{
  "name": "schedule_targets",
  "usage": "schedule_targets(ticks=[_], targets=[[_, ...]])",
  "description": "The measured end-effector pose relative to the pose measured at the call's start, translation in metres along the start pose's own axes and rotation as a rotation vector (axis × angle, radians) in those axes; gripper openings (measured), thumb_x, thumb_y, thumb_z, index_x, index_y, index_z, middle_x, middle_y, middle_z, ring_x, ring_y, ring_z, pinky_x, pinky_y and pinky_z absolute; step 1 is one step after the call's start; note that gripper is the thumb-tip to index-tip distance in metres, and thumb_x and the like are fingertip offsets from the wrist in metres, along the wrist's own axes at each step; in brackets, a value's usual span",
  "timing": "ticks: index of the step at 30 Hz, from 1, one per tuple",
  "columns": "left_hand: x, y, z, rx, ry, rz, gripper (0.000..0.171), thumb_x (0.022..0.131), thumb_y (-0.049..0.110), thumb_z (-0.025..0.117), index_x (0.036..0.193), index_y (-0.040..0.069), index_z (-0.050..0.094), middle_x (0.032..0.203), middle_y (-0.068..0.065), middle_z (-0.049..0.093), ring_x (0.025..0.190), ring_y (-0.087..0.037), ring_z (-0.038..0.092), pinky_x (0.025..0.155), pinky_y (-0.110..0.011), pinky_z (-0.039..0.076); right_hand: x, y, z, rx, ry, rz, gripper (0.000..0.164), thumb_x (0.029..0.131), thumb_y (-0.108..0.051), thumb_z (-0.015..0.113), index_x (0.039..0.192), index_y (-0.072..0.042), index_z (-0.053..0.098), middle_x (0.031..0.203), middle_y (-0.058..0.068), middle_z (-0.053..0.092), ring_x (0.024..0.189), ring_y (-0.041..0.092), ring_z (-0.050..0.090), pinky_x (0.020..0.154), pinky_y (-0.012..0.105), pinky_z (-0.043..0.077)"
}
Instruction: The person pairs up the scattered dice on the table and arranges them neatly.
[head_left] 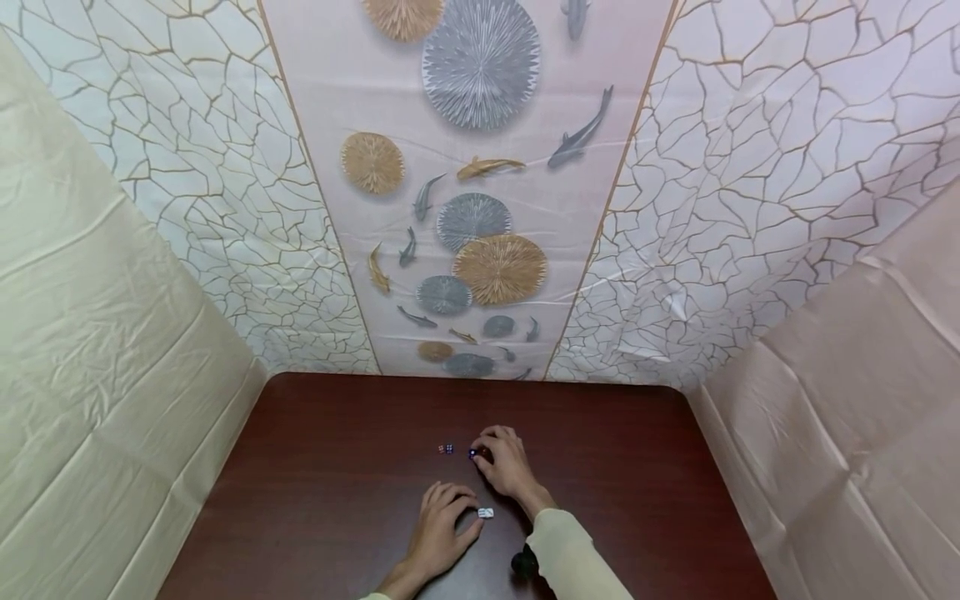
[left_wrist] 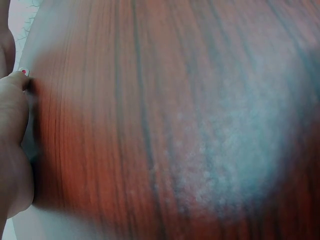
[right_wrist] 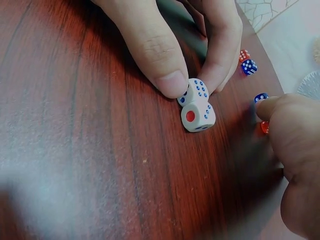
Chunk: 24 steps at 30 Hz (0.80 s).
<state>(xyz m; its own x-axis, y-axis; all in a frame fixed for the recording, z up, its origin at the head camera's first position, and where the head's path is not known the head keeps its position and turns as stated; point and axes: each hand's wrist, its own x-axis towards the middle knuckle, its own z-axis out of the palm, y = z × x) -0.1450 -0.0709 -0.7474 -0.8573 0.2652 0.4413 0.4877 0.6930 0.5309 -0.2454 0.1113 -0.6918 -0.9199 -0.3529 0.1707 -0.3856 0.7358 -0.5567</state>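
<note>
Two white dice (head_left: pixel 486 513) sit side by side near the front of the table. My left hand (head_left: pixel 446 529) pinches one of them, thumb and forefinger on either side; the right wrist view shows that die (right_wrist: pixel 199 89) against the other white die (right_wrist: pixel 199 117), which has a red dot facing up. Farther back, my right hand (head_left: pixel 507 465) has thumb and forefinger about a blue die (head_left: pixel 473 453). Under its curved fingers lies a red die (right_wrist: pixel 265 127), partly hidden. In the left wrist view, only part of a white die (left_wrist: pixel 24 72) shows beyond the thumb.
Left of my right hand, a second red die (head_left: pixel 441 448) and a second blue die (head_left: pixel 449 448) lie together on the dark red wooden table (head_left: pixel 315 500). A patterned cloth (head_left: pixel 480 333) hangs behind the far edge. A black object (head_left: pixel 522 563) shows by the right sleeve.
</note>
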Motion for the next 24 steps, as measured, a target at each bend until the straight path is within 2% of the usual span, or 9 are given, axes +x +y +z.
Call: schedule_targets(ticks=[3, 7, 10, 11, 15, 17, 18, 24], targets=[[-0.001, 0.000, 0.000, 0.005, 0.011, 0.009, 0.022, 0.090, 0.029, 0.097, 0.106, 0.027, 0.082, 0.121, 0.010, 0.077, 0.121, -0.019, 0.070, 0.118, -0.067, 0.051, -0.002, -0.001, -0.002, 0.031, 0.001, 0.030, 0.016, 0.105, -0.011, 0.080, 0.120, -0.011, 0.083, 0.138, 0.014, 0.072, 0.140, 0.041, 0.060, 0.119, 0.067, 0.046], [0.000, 0.000, 0.001, 0.011, 0.029, 0.017, 0.023, 0.089, 0.029, 0.098, 0.105, 0.027, 0.082, 0.120, 0.011, 0.076, 0.121, -0.018, 0.070, 0.117, -0.067, 0.051, -0.007, -0.002, -0.005, 0.067, 0.035, 0.026, 0.016, 0.104, -0.009, 0.081, 0.119, -0.010, 0.083, 0.138, 0.014, 0.072, 0.139, 0.041, 0.061, 0.119, 0.069, 0.046], [0.000, -0.001, 0.002, 0.011, 0.047, 0.042, 0.024, 0.088, 0.027, 0.098, 0.104, 0.026, 0.082, 0.119, 0.010, 0.077, 0.119, -0.020, 0.071, 0.115, -0.067, 0.052, -0.012, 0.002, -0.006, 0.080, 0.076, -0.010, 0.016, 0.103, -0.008, 0.081, 0.119, -0.008, 0.082, 0.137, 0.016, 0.072, 0.136, 0.042, 0.061, 0.114, 0.070, 0.048], [0.000, -0.001, 0.002, 0.011, 0.054, 0.053, 0.024, 0.087, 0.027, 0.099, 0.104, 0.025, 0.082, 0.118, 0.009, 0.077, 0.119, -0.021, 0.071, 0.115, -0.068, 0.052, -0.013, 0.008, -0.004, 0.086, 0.100, -0.045, 0.014, 0.106, -0.012, 0.079, 0.119, -0.010, 0.082, 0.138, 0.013, 0.072, 0.137, 0.039, 0.060, 0.115, 0.065, 0.049], [0.001, 0.000, 0.003, 0.010, 0.087, 0.090, 0.025, 0.085, 0.025, 0.099, 0.103, 0.023, 0.083, 0.116, 0.006, 0.078, 0.117, -0.023, 0.072, 0.112, -0.069, 0.053, -0.021, 0.011, -0.009, 0.093, 0.139, -0.084, 0.013, 0.104, -0.011, 0.080, 0.117, -0.008, 0.082, 0.135, 0.016, 0.072, 0.134, 0.040, 0.061, 0.109, 0.066, 0.052], [0.001, 0.000, 0.003, 0.021, 0.098, 0.095, 0.026, 0.083, 0.025, 0.100, 0.102, 0.023, 0.082, 0.116, 0.007, 0.078, 0.116, -0.022, 0.072, 0.110, -0.067, 0.053, -0.024, 0.010, -0.013, 0.100, 0.137, -0.073, 0.013, 0.104, -0.011, 0.081, 0.117, -0.008, 0.082, 0.136, 0.015, 0.072, 0.134, 0.040, 0.061, 0.110, 0.065, 0.052], [0.001, 0.001, 0.003, 0.024, 0.100, 0.095, 0.026, 0.083, 0.025, 0.100, 0.102, 0.024, 0.082, 0.115, 0.007, 0.078, 0.116, -0.021, 0.072, 0.110, -0.067, 0.053, -0.025, 0.004, -0.017, 0.099, 0.121, -0.038, 0.015, 0.102, -0.007, 0.082, 0.117, -0.006, 0.082, 0.135, 0.017, 0.073, 0.133, 0.043, 0.062, 0.108, 0.069, 0.051], [0.001, 0.000, 0.003, 0.006, 0.080, 0.079, 0.024, 0.086, 0.026, 0.099, 0.104, 0.024, 0.083, 0.116, 0.006, 0.078, 0.117, -0.023, 0.072, 0.112, -0.068, 0.052, -0.038, 0.004, -0.020, 0.095, 0.104, 0.028, 0.014, 0.102, -0.009, 0.084, 0.115, -0.011, 0.084, 0.130, 0.010, 0.074, 0.132, 0.034, 0.063, 0.112, 0.060, 0.052]])
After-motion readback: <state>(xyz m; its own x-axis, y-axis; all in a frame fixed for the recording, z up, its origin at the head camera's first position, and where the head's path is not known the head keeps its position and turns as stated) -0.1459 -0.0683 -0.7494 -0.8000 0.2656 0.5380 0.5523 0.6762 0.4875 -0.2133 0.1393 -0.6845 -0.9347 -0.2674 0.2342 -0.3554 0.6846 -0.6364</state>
